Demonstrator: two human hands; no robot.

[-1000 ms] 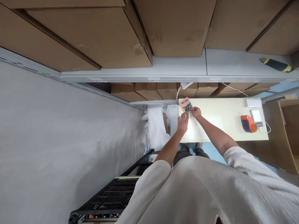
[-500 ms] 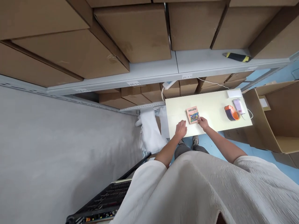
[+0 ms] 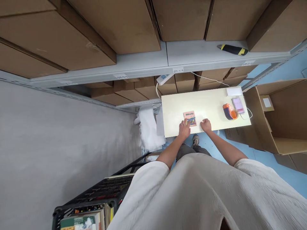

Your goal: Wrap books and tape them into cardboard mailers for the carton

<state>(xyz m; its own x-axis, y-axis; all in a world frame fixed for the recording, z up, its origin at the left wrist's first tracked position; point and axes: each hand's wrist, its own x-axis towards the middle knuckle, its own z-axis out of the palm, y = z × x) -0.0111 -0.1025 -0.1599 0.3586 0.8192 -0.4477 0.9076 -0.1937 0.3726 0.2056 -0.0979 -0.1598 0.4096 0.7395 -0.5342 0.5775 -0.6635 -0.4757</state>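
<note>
A small pink book (image 3: 193,114) with a colourful picture on its cover lies flat on the pale table (image 3: 172,108). My left hand (image 3: 184,128) rests on the lower left of the book, fingers outstretched and partly covering the picture. To the right of the book, apart from it, my right hand (image 3: 206,125) is closed with the fingers curled at the tabletop. Whether anything is inside that curl is hidden.
An orange and purple tape dispenser (image 3: 229,111) and a blurred phone-like item (image 3: 238,105) sit at the table's right. A large open carton (image 3: 266,127) stands beyond. Boxes fill the shelf (image 3: 144,62), which also holds a utility knife (image 3: 232,49). A black crate (image 3: 83,203) holds books.
My right hand has let go of the book's right edge and curled shut beside it. My left hand has come onto the book, which now lies straighter. The view has shifted slightly.
</note>
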